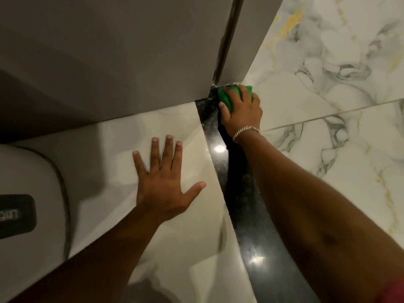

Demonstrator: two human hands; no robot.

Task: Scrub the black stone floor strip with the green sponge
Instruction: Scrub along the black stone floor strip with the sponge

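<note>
At the bottom of the frame two bare forearms reach forward over a glossy pale floor tile (105,162). A narrow black polished stone floor strip (251,226) runs from the lower right of the frame up toward the centre top, catching two bright light reflections on its surface. The right forearm lies above this strip for most of its length.

In the middle of the frame the left hand (162,182) rests palm down on the pale tile, just left of the strip, its fingers (167,149) released and spread flat, gripping nothing. At the left edge sits a white rounded appliance with a dark panel (28,193), partly cut off.

Farther up, a gold chain bracelet (244,131) circles the right wrist. Beyond it the right hand (241,110) presses down on a bright green sponge (227,96), fingers curled over its top and thumb along its left side, grasping it. The sponge sits at the far end of the strip, touching the base of a grey wall panel (109,51) where a dark vertical seam (227,40) comes down. White marble-patterned tile with grey and yellow veins (328,62) fills the upper right.
</note>
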